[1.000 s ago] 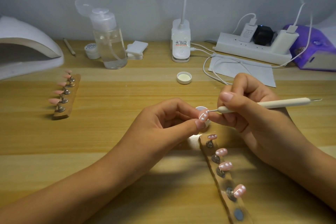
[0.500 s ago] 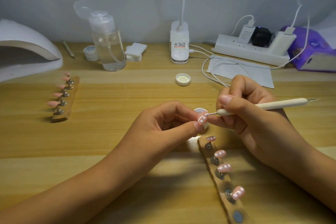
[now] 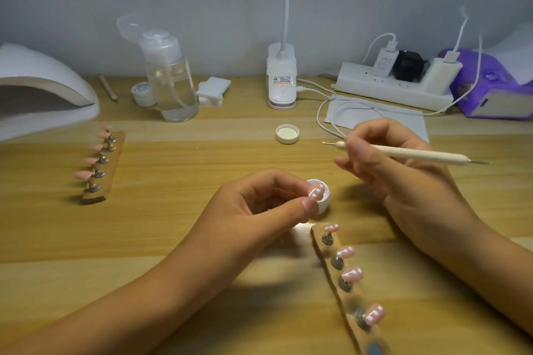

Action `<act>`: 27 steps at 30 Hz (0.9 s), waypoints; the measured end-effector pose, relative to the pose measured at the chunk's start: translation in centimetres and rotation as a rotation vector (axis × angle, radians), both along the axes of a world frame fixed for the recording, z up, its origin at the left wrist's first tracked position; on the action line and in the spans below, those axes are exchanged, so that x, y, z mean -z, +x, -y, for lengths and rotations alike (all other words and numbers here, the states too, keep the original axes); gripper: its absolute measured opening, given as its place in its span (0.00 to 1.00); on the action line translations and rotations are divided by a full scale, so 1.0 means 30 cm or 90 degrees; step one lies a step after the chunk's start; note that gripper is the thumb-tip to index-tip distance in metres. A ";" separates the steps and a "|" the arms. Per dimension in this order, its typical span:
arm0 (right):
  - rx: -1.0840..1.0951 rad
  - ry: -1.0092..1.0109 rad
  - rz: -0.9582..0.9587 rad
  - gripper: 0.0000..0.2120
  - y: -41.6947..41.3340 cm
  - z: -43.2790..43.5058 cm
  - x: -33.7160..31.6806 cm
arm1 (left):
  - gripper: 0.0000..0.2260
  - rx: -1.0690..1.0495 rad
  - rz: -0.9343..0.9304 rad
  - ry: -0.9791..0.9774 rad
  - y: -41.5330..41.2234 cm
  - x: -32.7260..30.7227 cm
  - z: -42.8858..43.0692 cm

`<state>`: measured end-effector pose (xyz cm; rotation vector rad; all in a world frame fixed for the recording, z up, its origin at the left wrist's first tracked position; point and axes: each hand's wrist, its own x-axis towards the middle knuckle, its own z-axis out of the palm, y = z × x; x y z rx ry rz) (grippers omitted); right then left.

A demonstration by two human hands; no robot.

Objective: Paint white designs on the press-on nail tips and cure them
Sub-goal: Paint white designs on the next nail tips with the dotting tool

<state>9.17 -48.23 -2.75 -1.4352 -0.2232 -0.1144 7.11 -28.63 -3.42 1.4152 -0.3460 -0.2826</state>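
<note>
1. Both my hands are at work over the table [image 3: 202, 158]. My left hand [image 3: 259, 204] pinches one nail tip [image 3: 315, 192] between thumb and forefinger. It sits low in the middle of the view, just in front of the one small white paint pot [image 3: 324, 202].
2. That tip is pink and carries three white marks (two dots and a short curved stroke, as far as I can make out).
3. My right hand [image 3: 389, 164] grips one dotting pen [image 3: 409, 154]. Its barrel is cream, with a metal point at each end. The working point hangs in the air up and to the right of the tip, apart from it and near the one loose white cap [image 3: 287, 133].
4. There are two wooden holder strips. The near strip [image 3: 327, 261], beside my right wrist, carries four painted tips [image 3: 352, 274] on metal stands. Each is pink with white dots. One bare disc [image 3: 373, 350] sits at its near end.
5. The far strip [image 3: 114, 163], at the left, carries plain tips [image 3: 83, 174] in pink. I think there are five, though they overlap.
6. At the back are one white cure lamp [image 3: 43, 95] and one clear pump bottle [image 3: 170, 78].
</note>
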 end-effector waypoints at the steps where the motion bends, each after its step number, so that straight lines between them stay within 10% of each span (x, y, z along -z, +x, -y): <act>1: 0.013 -0.067 0.021 0.07 -0.001 0.003 0.003 | 0.03 -0.002 0.000 -0.012 0.001 -0.002 0.000; 11: 0.024 -0.346 0.190 0.08 -0.017 -0.011 0.039 | 0.06 -0.048 -0.022 -0.035 0.009 0.000 -0.002; 27: -0.002 -0.429 0.211 0.09 -0.007 -0.006 0.048 | 0.07 -0.049 -0.015 -0.024 0.013 0.006 -0.002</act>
